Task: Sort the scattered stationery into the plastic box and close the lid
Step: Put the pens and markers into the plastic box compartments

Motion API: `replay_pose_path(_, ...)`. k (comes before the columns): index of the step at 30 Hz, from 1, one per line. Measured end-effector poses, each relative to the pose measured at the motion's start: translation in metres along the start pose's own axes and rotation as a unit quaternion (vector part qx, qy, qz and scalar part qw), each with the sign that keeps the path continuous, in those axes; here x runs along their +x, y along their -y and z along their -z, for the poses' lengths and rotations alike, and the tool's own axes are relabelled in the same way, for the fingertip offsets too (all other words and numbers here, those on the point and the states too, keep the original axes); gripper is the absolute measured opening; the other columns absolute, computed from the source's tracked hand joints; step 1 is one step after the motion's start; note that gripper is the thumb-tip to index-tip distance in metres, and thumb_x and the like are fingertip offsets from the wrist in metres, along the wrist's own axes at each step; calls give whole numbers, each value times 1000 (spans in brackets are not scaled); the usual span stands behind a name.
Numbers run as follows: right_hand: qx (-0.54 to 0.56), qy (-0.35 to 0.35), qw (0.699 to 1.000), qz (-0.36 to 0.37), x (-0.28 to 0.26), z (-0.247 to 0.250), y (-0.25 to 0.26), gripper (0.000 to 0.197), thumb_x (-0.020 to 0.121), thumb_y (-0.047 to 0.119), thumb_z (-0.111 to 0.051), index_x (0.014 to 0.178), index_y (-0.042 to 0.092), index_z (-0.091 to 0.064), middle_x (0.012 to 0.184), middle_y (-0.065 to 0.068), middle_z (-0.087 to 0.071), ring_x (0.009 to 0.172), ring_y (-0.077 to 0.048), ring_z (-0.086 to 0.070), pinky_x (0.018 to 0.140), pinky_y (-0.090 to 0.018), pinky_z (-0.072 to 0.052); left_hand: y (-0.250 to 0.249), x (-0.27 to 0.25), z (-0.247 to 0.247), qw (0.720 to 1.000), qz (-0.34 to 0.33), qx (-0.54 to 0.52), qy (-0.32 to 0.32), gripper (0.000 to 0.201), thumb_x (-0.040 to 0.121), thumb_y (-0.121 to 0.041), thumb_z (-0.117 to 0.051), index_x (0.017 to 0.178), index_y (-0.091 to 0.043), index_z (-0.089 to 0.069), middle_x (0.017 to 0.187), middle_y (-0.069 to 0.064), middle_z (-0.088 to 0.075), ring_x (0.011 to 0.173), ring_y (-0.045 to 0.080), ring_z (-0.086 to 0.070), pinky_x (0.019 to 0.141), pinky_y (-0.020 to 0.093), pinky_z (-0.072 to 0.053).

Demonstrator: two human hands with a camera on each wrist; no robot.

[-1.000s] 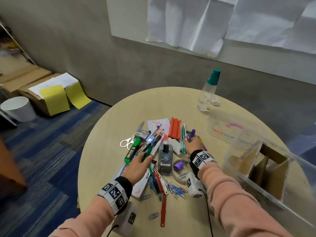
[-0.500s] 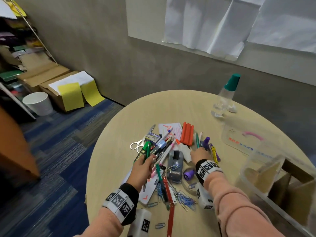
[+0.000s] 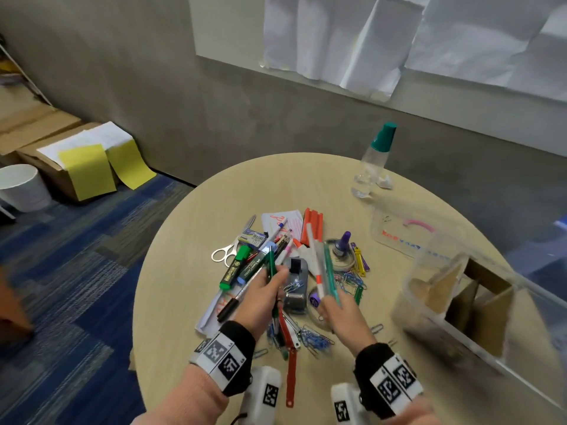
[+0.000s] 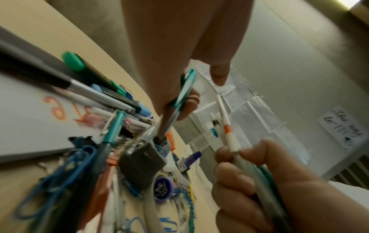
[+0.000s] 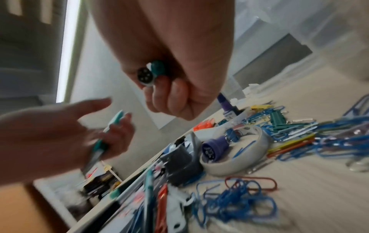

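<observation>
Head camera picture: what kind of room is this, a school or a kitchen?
Probably an office or workroom, not a kitchen. A round wooden table stands on blue patterned carpet, brown cardboard boxes of paper sit by the wall, and white paper sheets cover the window.

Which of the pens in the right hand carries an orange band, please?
The white pen in the right hand; the teal pens beside it in the same grip have no band.
</observation>
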State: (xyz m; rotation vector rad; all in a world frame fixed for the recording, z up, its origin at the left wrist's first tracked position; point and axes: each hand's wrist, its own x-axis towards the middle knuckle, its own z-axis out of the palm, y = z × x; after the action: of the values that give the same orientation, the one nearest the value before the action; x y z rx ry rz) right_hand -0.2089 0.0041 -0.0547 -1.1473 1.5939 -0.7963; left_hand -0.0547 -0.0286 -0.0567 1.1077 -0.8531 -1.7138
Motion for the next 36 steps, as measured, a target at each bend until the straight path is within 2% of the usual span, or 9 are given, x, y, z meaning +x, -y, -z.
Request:
replay_pose_path(4, -34, 68, 996, 37, -29, -12, -5, 13, 92, 12, -42, 81, 17, -46, 62, 4, -37, 48, -4, -34, 47, -16, -30, -6, 3, -13, 999, -9, -16, 43, 13, 95, -23, -47, 104, -17, -56, 76, -5, -61, 51, 2, -53, 46, 17, -41)
replay_pose_path(7, 11, 82, 996, 29, -40, -13, -4, 10, 92, 7, -41, 88, 13, -49, 59, 4, -37, 45, -3, -32, 43, -16, -28, -7, 2, -16, 998, 20, -32, 50, 21, 97, -21, -43, 113, -10, -51, 81, 3, -65, 61, 13, -63, 55, 27, -53)
replay_pose_path(9, 53, 90, 994, 15, -44, -11, -3, 13, 92, 5, -40, 89, 13, -50, 58, 5, -38, 45, -5, -33, 43, -17, -29, -7, 2, -17, 998, 34, -50, 30, 19, 99, -20, -39, 110, -7, -47, 73, 2, -61, 63, 15, -59, 60, 30, -51)
replay_pose_path(14, 206, 93, 974, -16, -48, -6, -1, 23, 93, -1, -34, 102, 8, -53, 60, 1, -52, 47, -13, -45, 46, -23, -40, -14, -2, -21, 995, 39, -86, 24, 9, 99, -16, -36, 92, -16, -41, 56, -3, -43, 44, 10, -42, 42, 23, -40)
replay_pose_path(17, 219, 93, 971, -18, -51, -4, 1, 26, 94, 1, -34, 110, 9, -52, 59, 5, -54, 45, -11, -43, 44, -23, -37, -17, -6, -26, 998, 6, -12, 61, 14, 97, -23, -43, 84, -17, -42, 47, -10, -34, 36, 4, -26, 35, 17, -26)
replay_pose_path(22, 238, 90, 967, -12, -59, 5, 5, 25, 95, 1, -36, 109, 12, -53, 58, 4, -54, 44, -11, -44, 44, -23, -37, -18, -11, -36, 988, -15, 89, 125, 36, 86, -43, -52, 60, -22, -39, 44, -10, -28, 35, 6, -21, 34, 16, -22)
replay_pose_path(29, 247, 114, 962, -2, -64, 32, 7, 19, 94, 3, -42, 110, 11, -51, 68, -2, -65, 56, -18, -62, 59, -29, -53, -24, -6, -62, 972, -16, 178, 155, 28, 90, -21, -58, 64, -18, -48, 38, -11, -36, 31, 4, -31, 34, 15, -28)
replay_pose_path(32, 299, 103, 949, -4, -64, 47, 13, 17, 97, 9, -38, 108, 6, -51, 67, -7, -64, 51, -22, -61, 54, -32, -53, -24, -5, -81, 958, -5, 216, 186, 22, 90, -19, -57, 70, -12, -51, 37, -9, -43, 33, 4, -32, 34, 15, -26)
replay_pose_path(36, 284, 62, 957, -3, -65, 75, 20, 15, 99, 10, -36, 101, 10, -51, 61, -4, -57, 43, -14, -52, 43, -25, -45, -21, -1, -108, 951, 2, 241, 196, 23, 91, -23, -56, 71, -14, -50, 37, -9, -41, 31, 3, -29, 33, 15, -26)
